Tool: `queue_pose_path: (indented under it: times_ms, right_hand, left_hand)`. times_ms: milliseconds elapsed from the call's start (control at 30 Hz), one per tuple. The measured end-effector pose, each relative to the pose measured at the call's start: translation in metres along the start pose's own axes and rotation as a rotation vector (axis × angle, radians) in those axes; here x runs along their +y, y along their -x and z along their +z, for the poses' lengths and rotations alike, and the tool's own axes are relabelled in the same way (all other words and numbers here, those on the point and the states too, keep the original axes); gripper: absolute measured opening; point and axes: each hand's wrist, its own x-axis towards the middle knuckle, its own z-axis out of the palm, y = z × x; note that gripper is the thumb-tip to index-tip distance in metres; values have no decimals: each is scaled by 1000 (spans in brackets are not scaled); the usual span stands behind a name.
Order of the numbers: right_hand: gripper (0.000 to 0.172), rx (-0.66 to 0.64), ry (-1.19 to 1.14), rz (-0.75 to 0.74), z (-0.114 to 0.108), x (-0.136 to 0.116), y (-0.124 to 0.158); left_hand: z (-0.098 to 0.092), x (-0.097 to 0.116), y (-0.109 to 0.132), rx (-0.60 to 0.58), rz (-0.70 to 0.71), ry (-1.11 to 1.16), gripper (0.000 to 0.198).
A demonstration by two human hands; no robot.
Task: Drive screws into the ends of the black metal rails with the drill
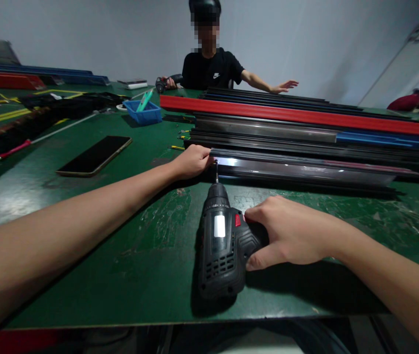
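My right hand (290, 231) grips a black cordless drill (222, 246) by its handle, fingers wrapped round it. The drill lies on its side, its bit (217, 173) pointing away from me at the near end of a long black metal profile (286, 166). A bright patch of light shows on the profile by the bit tip. My left hand (194, 161) is closed on the left end of that profile, thumb and fingers against it. Whether the bit touches a screw there is too small to tell.
Behind lie more black profiles (261, 140), a red bar (286, 112) and a blue strip (372, 139). A phone (95, 155) and a blue tray (143, 113) sit on the green table (139, 275). Across it, a co-worker (211, 69) holds another drill (168, 82).
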Motion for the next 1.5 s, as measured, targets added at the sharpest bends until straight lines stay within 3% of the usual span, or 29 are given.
queue_pose_path:
  times_ms: [1500]
  right_hand:
    - [51,13,-4,-5,2,2,0]
  left_hand:
    - [0,1,0,-3,-7,-77,36]
